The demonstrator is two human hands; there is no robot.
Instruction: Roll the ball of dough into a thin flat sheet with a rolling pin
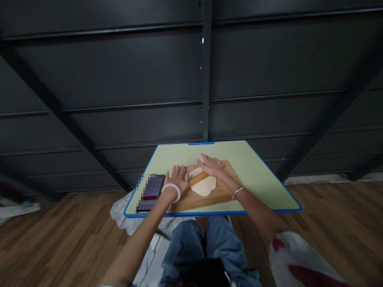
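Observation:
A wooden rolling pin (199, 178) lies slantwise across a flat, pale sheet of dough (205, 187). The dough rests on a wooden board (191, 201). My left hand (178, 178), with a white coiled band at the wrist, presses palm-down on the pin's left end, fingers stretched out. Over the pin's right part lies my right hand (211, 165), its fingers straight and pointing up and left. A silver bracelet circles the right wrist. Both palms hide parts of the pin; neither hand wraps around it.
The board stands on a small light-green table (260, 179) with a blue rim. A phone (151, 193) lies at the table's left edge, beside my left hand. My knees in blue jeans (185, 243) are below the near edge. A dark panelled wall (149, 71) rises behind.

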